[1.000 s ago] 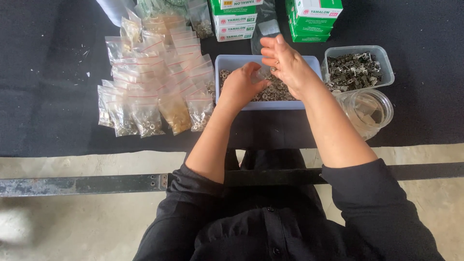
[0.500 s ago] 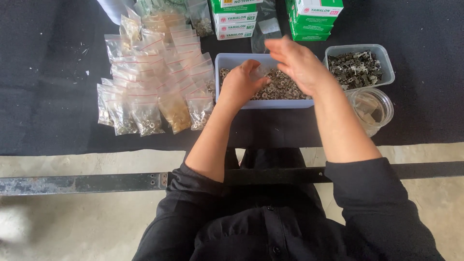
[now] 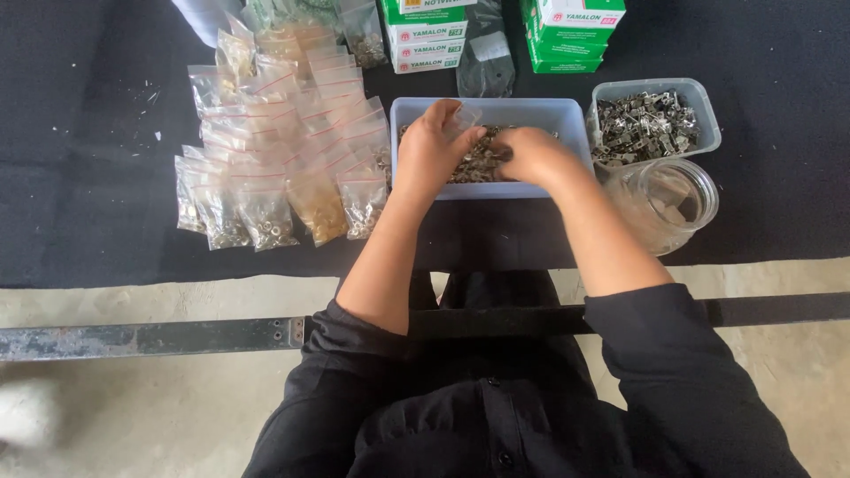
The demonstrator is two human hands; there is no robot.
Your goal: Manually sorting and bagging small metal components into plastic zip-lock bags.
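A pale blue plastic tray (image 3: 491, 110) on the black mat holds a heap of small metal parts (image 3: 474, 165). My left hand (image 3: 434, 149) rests inside the tray's left half, with its fingers pinched on a small clear bag (image 3: 462, 119). My right hand (image 3: 534, 156) lies knuckles up in the tray's right half. Its fingers are curled down into the parts and touch the left fingertips. What the right fingers enclose is hidden under the hand.
Several filled clear zip bags (image 3: 266, 159) lie spread to the left of the tray. On the right stand a second tray of metal pieces (image 3: 699, 99) and a clear jar (image 3: 677, 205). Green and white boxes (image 3: 425, 35) stand behind. A metal bar (image 3: 150, 336) runs below the mat.
My right hand has come down from above the tray's far edge into the parts, next to my left hand. The left hand has stayed in place.
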